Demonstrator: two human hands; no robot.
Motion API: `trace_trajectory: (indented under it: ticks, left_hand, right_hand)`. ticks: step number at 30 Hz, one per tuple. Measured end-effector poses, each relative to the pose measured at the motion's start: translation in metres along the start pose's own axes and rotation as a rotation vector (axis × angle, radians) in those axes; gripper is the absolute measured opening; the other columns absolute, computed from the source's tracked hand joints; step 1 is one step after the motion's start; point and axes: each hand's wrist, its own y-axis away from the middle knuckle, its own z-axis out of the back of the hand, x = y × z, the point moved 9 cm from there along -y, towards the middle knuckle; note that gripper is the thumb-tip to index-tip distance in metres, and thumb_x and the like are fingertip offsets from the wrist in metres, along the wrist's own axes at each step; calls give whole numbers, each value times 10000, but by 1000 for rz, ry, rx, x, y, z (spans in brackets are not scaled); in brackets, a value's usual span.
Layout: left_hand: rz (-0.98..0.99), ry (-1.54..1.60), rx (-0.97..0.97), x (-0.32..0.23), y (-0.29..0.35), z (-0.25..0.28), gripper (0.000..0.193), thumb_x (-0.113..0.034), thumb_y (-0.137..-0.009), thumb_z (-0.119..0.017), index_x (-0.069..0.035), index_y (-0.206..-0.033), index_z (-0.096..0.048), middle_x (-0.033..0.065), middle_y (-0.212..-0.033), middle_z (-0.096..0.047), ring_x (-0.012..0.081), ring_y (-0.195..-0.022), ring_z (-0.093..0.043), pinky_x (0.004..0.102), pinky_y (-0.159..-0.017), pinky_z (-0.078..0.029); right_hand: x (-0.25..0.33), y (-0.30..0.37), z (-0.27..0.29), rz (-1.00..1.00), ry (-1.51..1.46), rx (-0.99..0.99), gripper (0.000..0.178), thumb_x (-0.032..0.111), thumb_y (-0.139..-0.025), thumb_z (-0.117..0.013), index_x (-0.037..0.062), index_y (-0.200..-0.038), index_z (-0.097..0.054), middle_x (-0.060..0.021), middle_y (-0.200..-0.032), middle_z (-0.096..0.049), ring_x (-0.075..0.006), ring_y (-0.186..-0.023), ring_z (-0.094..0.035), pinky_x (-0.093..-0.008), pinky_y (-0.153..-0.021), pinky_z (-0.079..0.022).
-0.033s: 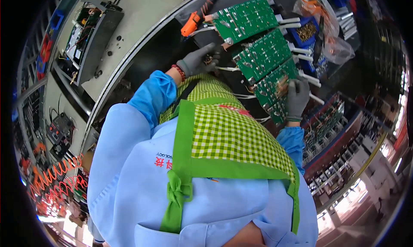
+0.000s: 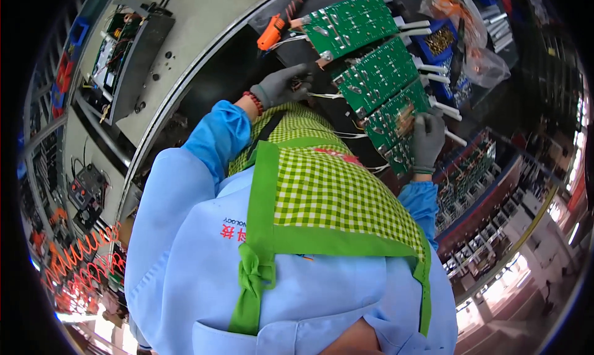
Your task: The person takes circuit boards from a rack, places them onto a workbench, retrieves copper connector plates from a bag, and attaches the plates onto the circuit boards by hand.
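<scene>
My left hand (image 2: 281,87), in a grey glove, is closed with its fingers curled round small brass-coloured parts (image 2: 297,84), too small to name. It is just left of the white wires (image 2: 325,95) at the middle circuit board's edge. My right hand (image 2: 428,141), also gloved, is bent over the right side of the nearest green circuit board (image 2: 387,125). Its fingertips are curled in, and what they hold, if anything, is hidden. Copper-coloured pieces (image 2: 405,121) lie on that board beside them. The middle circuit board (image 2: 378,73) and the far circuit board (image 2: 349,25) lie beyond.
An orange-and-black power screwdriver (image 2: 270,33) lies left of the far board. White tubes (image 2: 444,110) stick out from the boards' right ends. Behind them stands a blue bin (image 2: 438,42) of brass-coloured screws, near a clear plastic bag (image 2: 486,67). A metal-cased unit (image 2: 133,70) sits on the left bench.
The whole view has shifted slightly, so the boards sit a little higher and further left. Both hands keep nearly the same places and poses.
</scene>
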Motion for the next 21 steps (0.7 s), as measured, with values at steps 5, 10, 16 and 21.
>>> trace_trajectory:
  ticks: [5, 10, 16, 21]
  left_hand:
    - [122, -194, -103, 8, 21, 8, 215, -223, -964, -461, -58, -1058, -562, 37, -1008, -608, 98, -832, -571, 176, -717, -484]
    - [241, -158, 7, 13, 17, -10, 251, -183, -952, -494, -3, -1121, -543, 78, -940, -603, 114, -797, -611, 196, -648, -503]
    - [155, -130, 57, 17, -1, -33, 255, -209, -960, -486, -2, -1103, -528, 63, -913, -587, 142, -740, -618, 203, -564, -464]
    - [71, -199, 78, 13, -1, -17, 232, -236, -972, -469, -21, -1026, -537, 41, -850, -572, 77, -659, -522, 197, -566, -420]
  right_hand:
    - [-30, 25, 6, -254, -105, -72, 207, 172, -834, -626, 16, -970, -620, -123, -957, -606, -225, -866, -611, -328, -776, -485]
    - [-43, 30, 0, -314, -70, -64, 242, 176, -829, -627, 20, -1013, -618, -126, -986, -600, -221, -838, -617, -330, -759, -495]
    - [-36, -5, -29, -146, 156, 60, 327, 239, -805, -624, 38, -1062, -602, -155, -1017, -595, -306, -846, -594, -412, -792, -469]
    - [-47, -8, -17, -217, 89, 62, 305, 262, -805, -628, 32, -1004, -622, -164, -992, -635, -323, -935, -603, -408, -817, -467]
